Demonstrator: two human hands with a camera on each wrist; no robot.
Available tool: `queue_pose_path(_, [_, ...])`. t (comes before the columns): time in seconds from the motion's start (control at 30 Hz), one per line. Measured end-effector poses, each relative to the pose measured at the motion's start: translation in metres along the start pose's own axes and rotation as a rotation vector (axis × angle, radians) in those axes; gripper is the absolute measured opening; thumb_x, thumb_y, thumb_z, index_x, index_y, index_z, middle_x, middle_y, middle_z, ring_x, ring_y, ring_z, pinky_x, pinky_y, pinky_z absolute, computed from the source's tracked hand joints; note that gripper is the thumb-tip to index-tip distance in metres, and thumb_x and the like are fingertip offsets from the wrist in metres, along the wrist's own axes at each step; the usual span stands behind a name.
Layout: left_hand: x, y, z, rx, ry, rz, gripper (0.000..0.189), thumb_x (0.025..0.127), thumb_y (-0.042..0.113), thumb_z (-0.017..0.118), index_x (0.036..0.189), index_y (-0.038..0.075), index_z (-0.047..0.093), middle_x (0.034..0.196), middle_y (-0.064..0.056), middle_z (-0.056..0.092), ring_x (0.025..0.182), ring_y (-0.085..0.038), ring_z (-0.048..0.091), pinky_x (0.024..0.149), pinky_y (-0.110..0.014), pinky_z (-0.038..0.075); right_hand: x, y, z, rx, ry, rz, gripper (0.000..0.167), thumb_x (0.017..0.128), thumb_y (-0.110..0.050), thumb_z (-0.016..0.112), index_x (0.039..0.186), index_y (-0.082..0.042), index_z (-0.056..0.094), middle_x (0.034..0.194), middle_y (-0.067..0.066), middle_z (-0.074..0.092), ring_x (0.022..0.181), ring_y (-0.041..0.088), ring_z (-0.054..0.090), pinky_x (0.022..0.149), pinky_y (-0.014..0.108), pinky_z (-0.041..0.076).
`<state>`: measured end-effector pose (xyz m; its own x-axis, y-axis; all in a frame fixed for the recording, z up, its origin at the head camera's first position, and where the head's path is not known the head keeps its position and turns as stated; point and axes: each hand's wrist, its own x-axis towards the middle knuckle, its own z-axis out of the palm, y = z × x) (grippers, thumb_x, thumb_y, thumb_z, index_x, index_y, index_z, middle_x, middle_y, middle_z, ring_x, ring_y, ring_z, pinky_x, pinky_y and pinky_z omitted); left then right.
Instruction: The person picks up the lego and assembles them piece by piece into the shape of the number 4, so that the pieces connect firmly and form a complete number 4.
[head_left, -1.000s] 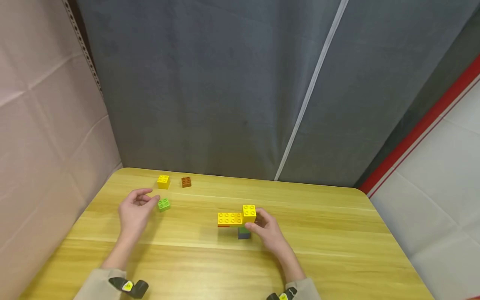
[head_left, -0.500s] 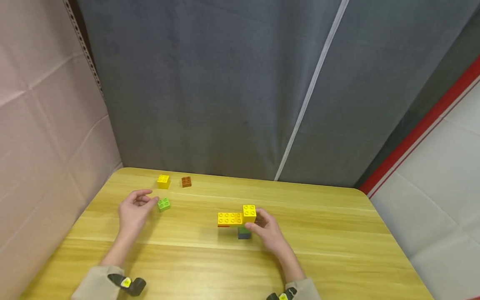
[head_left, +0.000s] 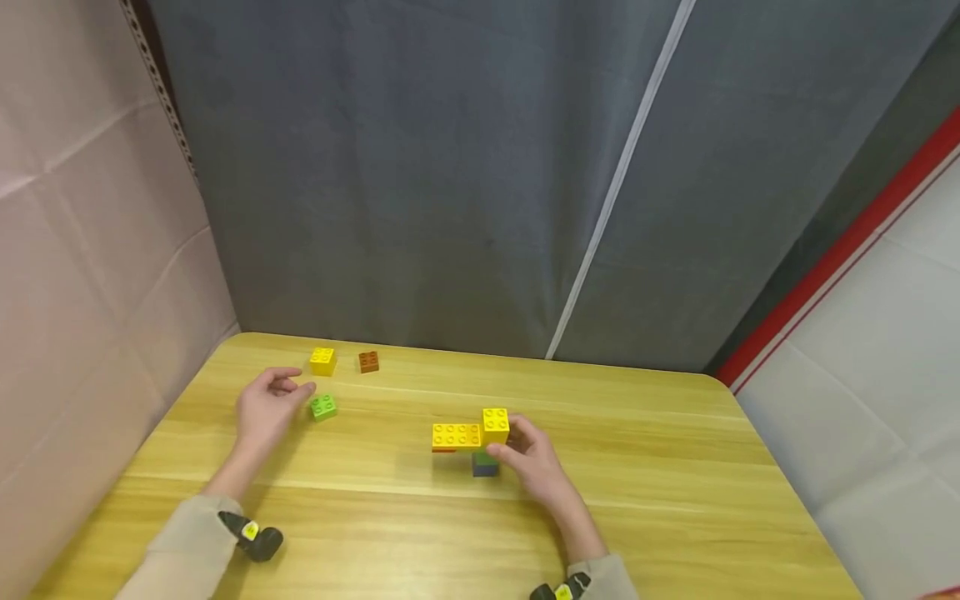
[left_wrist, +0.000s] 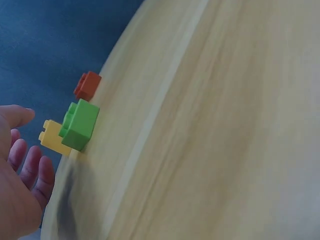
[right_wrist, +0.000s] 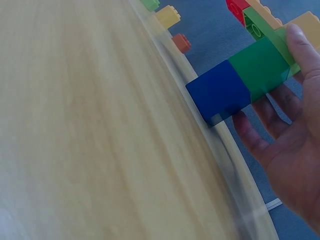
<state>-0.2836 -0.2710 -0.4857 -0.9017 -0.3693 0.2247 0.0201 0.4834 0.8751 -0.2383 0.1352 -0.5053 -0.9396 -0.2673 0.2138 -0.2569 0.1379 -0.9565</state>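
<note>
My left hand (head_left: 264,410) hovers just left of a light green toy building brick (head_left: 323,407); in the left wrist view, its loosely bent fingers (left_wrist: 31,167) stand apart from that brick (left_wrist: 81,125). With thumb and fingers, my right hand (head_left: 542,471) grips an upright stack of building bricks. At the base is a blue brick (right_wrist: 220,92), with a green one (right_wrist: 260,67) above it. A square yellow brick (head_left: 495,423) tops the stack. Out to the left juts a long yellow brick (head_left: 454,436), with a red brick (right_wrist: 237,9) beneath its end.
Behind the light green brick, a yellow brick (head_left: 322,362) and a brown brick (head_left: 368,361) lie near the far edge of the wooden table (head_left: 637,467). A dark grey curtain (head_left: 412,183) hangs behind the table.
My left hand has risen slightly and moved a little away from the light green brick. The right hand keeps its grip on the stack, and the head view has shifted slightly.
</note>
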Motion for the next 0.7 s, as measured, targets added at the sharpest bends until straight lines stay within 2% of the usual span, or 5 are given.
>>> queue_pose_path(0.17, [0.014, -0.005, 0.002, 0.054, -0.051, 0.037, 0.041, 0.092, 0.021, 0.079, 0.122, -0.003, 0.066, 0.100, -0.013, 0.063, 0.084, -0.016, 0.056, 0.067, -0.016, 0.045, 0.000, 0.000, 0.001, 0.001, 0.001, -0.011, 0.035, 0.095, -0.007, 0.073, 0.128, 0.000, 0.062, 0.120, 0.016, 0.070, 0.104, 0.020, 0.066, 0.093, 0.029, 0.053])
queue_pose_path(0.4, [0.026, -0.012, 0.004, 0.052, -0.056, -0.003, 0.052, 0.089, 0.020, 0.081, 0.130, -0.005, 0.062, 0.114, -0.021, 0.063, 0.095, -0.026, 0.060, 0.071, -0.017, 0.045, 0.000, -0.002, 0.008, 0.003, -0.019, -0.014, 0.035, 0.095, -0.008, 0.073, 0.128, 0.000, 0.063, 0.120, 0.016, 0.070, 0.106, 0.021, 0.066, 0.095, 0.030, 0.052])
queue_pose_path(0.57, [0.033, -0.010, 0.008, 0.042, -0.110, -0.023, 0.061, 0.091, 0.025, 0.080, 0.139, -0.005, 0.055, 0.126, -0.025, 0.057, 0.110, -0.037, 0.059, 0.084, -0.031, 0.048, -0.001, -0.005, 0.010, 0.015, -0.008, -0.018, 0.034, 0.096, -0.008, 0.072, 0.127, 0.000, 0.063, 0.120, 0.015, 0.070, 0.106, 0.021, 0.065, 0.095, 0.030, 0.052])
queue_pose_path(0.7, [0.037, -0.009, 0.012, 0.036, -0.137, -0.037, 0.063, 0.092, 0.022, 0.078, 0.142, -0.006, 0.052, 0.132, -0.028, 0.054, 0.115, -0.041, 0.057, 0.095, -0.046, 0.049, -0.001, -0.005, 0.011, 0.015, -0.011, -0.022, 0.033, 0.096, -0.007, 0.072, 0.127, 0.000, 0.063, 0.120, 0.015, 0.070, 0.107, 0.021, 0.065, 0.096, 0.031, 0.052])
